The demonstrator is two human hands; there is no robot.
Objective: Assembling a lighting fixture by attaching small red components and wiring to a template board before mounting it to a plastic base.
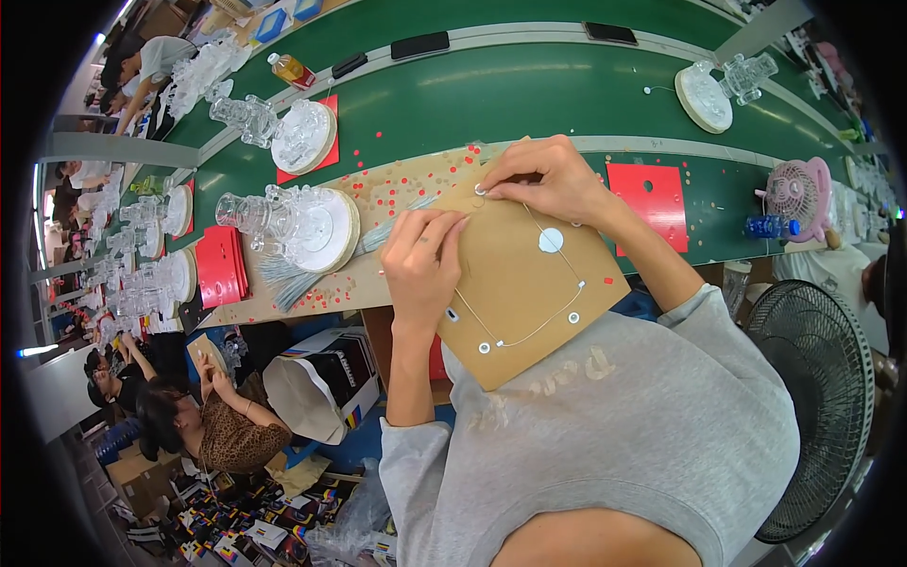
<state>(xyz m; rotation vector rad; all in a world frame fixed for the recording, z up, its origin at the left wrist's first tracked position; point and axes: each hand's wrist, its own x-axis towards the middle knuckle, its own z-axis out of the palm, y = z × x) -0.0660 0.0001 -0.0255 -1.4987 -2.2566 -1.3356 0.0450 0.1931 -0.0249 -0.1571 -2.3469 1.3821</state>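
A square brown board rests tilted against my front and the table's near edge. A thin pale wire loops across it through small white clips, with several white round pieces near its edges. My right hand pinches a small white round piece at the board's far corner. Beside it, my left hand is closed, thumb and forefinger pinching what looks like the thin wire; its tip is too small to make out clearly. A white disc sits on the board below my right hand.
Clear plastic bottle-shaped assemblies on round white bases stand left. Red sheets, a bundle of thin wires and scattered red dots lie on the green table. A pink fan and black fan are right. Co-workers sit left.
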